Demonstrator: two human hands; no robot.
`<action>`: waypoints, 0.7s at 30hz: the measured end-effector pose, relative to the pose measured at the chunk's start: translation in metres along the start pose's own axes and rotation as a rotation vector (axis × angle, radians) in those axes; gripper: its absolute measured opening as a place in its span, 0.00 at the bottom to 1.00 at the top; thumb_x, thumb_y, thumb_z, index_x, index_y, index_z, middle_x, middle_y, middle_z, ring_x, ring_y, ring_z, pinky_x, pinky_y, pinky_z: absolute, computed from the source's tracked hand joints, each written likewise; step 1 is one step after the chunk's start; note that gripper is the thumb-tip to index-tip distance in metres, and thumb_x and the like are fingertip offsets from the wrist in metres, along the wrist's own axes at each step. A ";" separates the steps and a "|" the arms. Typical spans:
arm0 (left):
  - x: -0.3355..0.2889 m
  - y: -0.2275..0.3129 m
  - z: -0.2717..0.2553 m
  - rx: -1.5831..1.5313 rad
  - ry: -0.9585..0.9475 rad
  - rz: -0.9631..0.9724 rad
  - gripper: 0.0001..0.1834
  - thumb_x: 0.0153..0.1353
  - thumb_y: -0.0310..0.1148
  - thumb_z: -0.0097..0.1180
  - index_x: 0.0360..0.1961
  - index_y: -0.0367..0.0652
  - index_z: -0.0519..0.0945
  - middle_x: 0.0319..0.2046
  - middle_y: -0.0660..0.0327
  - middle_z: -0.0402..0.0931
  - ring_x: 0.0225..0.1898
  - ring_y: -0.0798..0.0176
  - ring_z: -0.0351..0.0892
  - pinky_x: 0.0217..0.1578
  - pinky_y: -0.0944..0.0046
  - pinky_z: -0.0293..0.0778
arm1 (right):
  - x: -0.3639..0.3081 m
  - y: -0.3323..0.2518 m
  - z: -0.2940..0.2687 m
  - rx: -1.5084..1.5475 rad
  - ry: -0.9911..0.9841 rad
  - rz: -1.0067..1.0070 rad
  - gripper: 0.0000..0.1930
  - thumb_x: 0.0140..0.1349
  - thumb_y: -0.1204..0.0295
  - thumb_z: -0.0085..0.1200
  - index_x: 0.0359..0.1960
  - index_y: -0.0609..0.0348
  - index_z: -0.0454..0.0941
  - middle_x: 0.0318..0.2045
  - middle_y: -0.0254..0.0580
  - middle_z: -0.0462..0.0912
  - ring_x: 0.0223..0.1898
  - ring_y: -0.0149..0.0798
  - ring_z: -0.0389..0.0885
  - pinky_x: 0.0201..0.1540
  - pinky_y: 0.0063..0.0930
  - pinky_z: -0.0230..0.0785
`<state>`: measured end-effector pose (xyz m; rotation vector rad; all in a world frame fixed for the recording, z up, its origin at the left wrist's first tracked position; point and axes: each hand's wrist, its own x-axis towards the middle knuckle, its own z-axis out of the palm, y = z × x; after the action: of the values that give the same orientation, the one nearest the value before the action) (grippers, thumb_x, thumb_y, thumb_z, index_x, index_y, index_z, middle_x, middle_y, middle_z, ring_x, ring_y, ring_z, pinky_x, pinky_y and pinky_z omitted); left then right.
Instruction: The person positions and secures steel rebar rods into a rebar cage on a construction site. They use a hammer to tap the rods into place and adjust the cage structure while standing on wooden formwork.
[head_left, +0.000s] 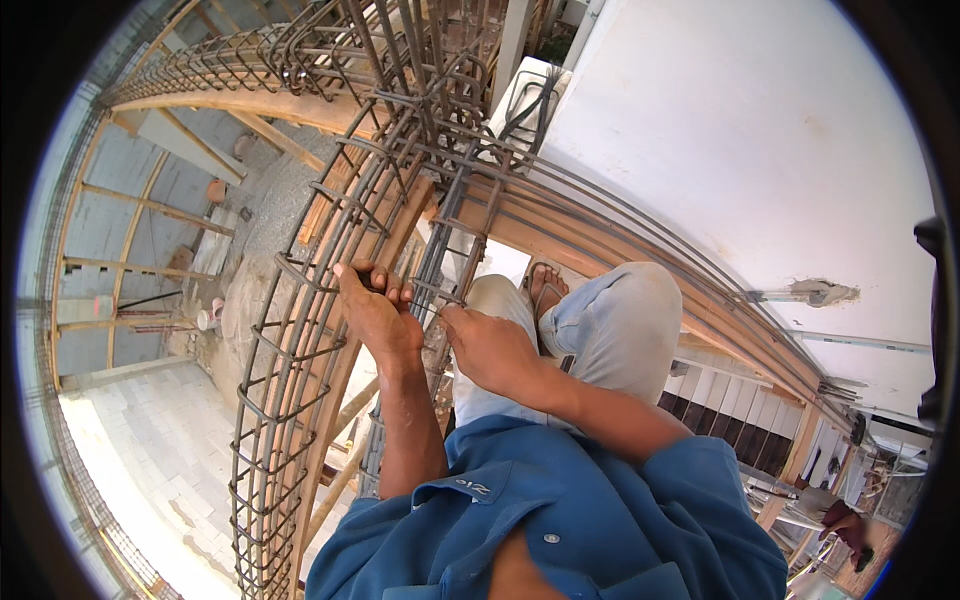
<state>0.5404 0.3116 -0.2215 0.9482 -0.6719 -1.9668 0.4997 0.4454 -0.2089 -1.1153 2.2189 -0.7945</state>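
Note:
My left hand [383, 318] is turned palm up with its fingers curled, beside a long rebar cage [262, 418] made of bars and square stirrups. Whatever lies in its fingers is too small to make out. My right hand [495, 350] is closed, back of the hand up, its thumb and fingertips pinched at a second, narrower rebar cage [455, 222] that runs between my hands. I cannot tell what is in that pinch. Both cages meet a cluster of upright column bars [412, 60] ahead of me.
Wooden formwork [590, 250] runs rightward beneath long bars, along a white wall [740, 130]. My sandalled foot [547, 290] rests near the beam. A drop opens at the left, down to a gravelly floor [265, 215] and pale paving [150, 440]. Another rebar cage [215, 60] curves away far left.

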 end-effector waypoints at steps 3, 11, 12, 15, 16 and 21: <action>0.006 -0.003 0.007 -0.053 0.067 -0.023 0.20 0.72 0.50 0.40 0.27 0.48 0.64 0.21 0.69 0.59 0.21 0.72 0.58 0.19 0.71 0.56 | -0.008 0.001 0.018 0.031 0.100 -0.004 0.10 0.67 0.68 0.43 0.43 0.60 0.69 0.31 0.58 0.80 0.32 0.62 0.79 0.33 0.55 0.70; 0.009 -0.003 -0.003 -0.245 -0.002 -0.307 0.15 0.70 0.44 0.38 0.31 0.47 0.66 0.15 0.72 0.52 0.12 0.74 0.47 0.10 0.72 0.44 | -0.015 -0.016 -0.033 -0.165 -0.091 -0.270 0.14 0.67 0.68 0.45 0.49 0.62 0.73 0.33 0.52 0.82 0.32 0.56 0.81 0.34 0.46 0.73; 0.008 0.000 -0.006 -0.328 -0.042 -0.307 0.13 0.70 0.43 0.38 0.33 0.46 0.67 0.15 0.73 0.53 0.13 0.75 0.47 0.11 0.73 0.45 | -0.012 -0.015 -0.044 -0.129 -0.085 -0.329 0.14 0.67 0.68 0.46 0.49 0.62 0.74 0.32 0.51 0.82 0.32 0.55 0.81 0.34 0.45 0.73; 0.008 0.010 -0.009 -0.474 -0.029 -0.128 0.11 0.71 0.38 0.37 0.40 0.44 0.70 0.16 0.73 0.54 0.14 0.76 0.49 0.12 0.74 0.46 | -0.011 -0.012 -0.055 -0.122 0.073 -0.261 0.13 0.66 0.68 0.48 0.46 0.60 0.77 0.33 0.48 0.83 0.32 0.52 0.82 0.34 0.41 0.74; 0.009 0.015 -0.008 -0.452 0.002 -0.047 0.11 0.71 0.37 0.37 0.41 0.43 0.70 0.17 0.72 0.55 0.15 0.76 0.49 0.12 0.75 0.46 | -0.011 -0.011 -0.052 -0.212 0.069 -0.346 0.12 0.67 0.68 0.48 0.48 0.59 0.76 0.33 0.49 0.83 0.33 0.51 0.82 0.34 0.41 0.74; 0.015 0.033 0.003 -0.253 -0.016 0.073 0.15 0.74 0.41 0.35 0.45 0.41 0.69 0.20 0.71 0.57 0.17 0.76 0.51 0.12 0.74 0.49 | -0.021 -0.016 -0.019 -0.109 0.095 -0.218 0.12 0.67 0.69 0.46 0.48 0.59 0.74 0.34 0.51 0.82 0.32 0.53 0.82 0.33 0.42 0.74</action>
<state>0.5471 0.2822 -0.2007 0.7445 -0.4461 -1.9415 0.5062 0.4604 -0.1806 -1.4187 2.2678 -0.8388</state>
